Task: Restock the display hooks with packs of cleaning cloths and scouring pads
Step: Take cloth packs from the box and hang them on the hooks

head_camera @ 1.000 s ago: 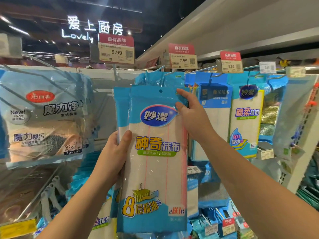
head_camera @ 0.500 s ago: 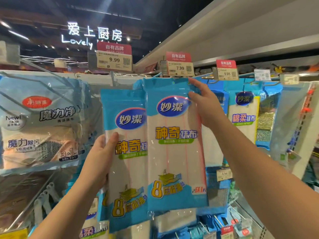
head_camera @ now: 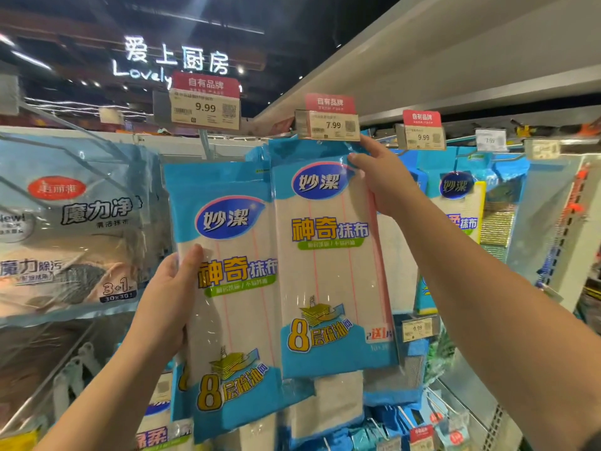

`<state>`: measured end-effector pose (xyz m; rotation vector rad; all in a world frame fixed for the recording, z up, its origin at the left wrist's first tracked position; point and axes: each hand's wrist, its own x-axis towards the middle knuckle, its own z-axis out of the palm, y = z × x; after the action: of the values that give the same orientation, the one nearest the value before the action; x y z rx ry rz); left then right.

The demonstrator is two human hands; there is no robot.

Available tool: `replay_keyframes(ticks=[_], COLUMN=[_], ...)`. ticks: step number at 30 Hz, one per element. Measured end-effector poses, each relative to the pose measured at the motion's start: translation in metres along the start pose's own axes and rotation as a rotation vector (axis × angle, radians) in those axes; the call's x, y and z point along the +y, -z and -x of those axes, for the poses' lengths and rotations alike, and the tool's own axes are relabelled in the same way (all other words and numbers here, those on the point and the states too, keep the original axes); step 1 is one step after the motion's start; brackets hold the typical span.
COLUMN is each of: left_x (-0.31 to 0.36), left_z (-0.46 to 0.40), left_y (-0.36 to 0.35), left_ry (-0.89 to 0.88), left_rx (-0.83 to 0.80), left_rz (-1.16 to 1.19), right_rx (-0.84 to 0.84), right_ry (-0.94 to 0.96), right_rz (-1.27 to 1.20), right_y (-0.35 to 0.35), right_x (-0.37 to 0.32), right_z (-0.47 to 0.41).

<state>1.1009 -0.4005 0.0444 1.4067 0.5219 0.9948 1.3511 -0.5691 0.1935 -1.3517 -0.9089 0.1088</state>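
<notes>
Hanging a cloth pack on the hook

The right hand (head_camera: 387, 183) is pinching the raised pack (head_camera: 328, 255) at its top corner, just under the 7.99 tag (head_camera: 328, 125); the left hand (head_camera: 169, 301) is gripping spare packs (head_camera: 227, 288) lower left. Better to be levelling the header so its hole, unseen here, is meeting the hook tip squarely.

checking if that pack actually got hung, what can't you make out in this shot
- Head view: whether the blue and white cloth pack gripped by the right hand is on a hook; the 7.99 price tag hides its top.
- How many packs the left hand holds behind the front blue and white pack; that pack covers them.
- Small print on the white tag at far right: blurred.
</notes>
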Motion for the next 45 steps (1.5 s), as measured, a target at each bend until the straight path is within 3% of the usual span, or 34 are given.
replay_keyframes(ticks=[4,11,15,19,25,40,42,45], left_x=[-0.003,-0.008,-0.012,-0.017,-0.017,-0.009,-0.008,-0.007], left_z=[-0.001,-0.004,-0.006,-0.008,-0.008,0.007,0.01,0.015], left_y=[0.009,0.028,0.038,0.044,0.051,0.035,0.029,0.017], left_ry=[-0.015,-0.054,-0.071,-0.072,-0.093,-0.091,-0.107,-0.113], left_rx=[0.056,0.143,0.175,0.192,0.22,0.107,0.083,0.054], left_rz=[-0.02,-0.053,-0.096,-0.134,-0.238,-0.128,-0.127,-0.114], right_rx=[0.026,0.171,0.245,0.202,0.244,0.293,0.312,0.271], right_ry=[-0.007,0.134,0.179,0.201,0.241,0.161,0.213,0.261], right_rz=[0.103,0.492,0.43,0.477,0.627,0.844,0.762,0.388], right_y=[-0.004,-0.022,-0.04,-0.056,-0.061,-0.071,-0.071,-0.074], right_x=[0.01,0.029,0.053,0.091,0.11,0.113,0.102,0.068], right_z=[-0.006,-0.007,0.029,0.06,0.031,0.025,0.032,0.051])
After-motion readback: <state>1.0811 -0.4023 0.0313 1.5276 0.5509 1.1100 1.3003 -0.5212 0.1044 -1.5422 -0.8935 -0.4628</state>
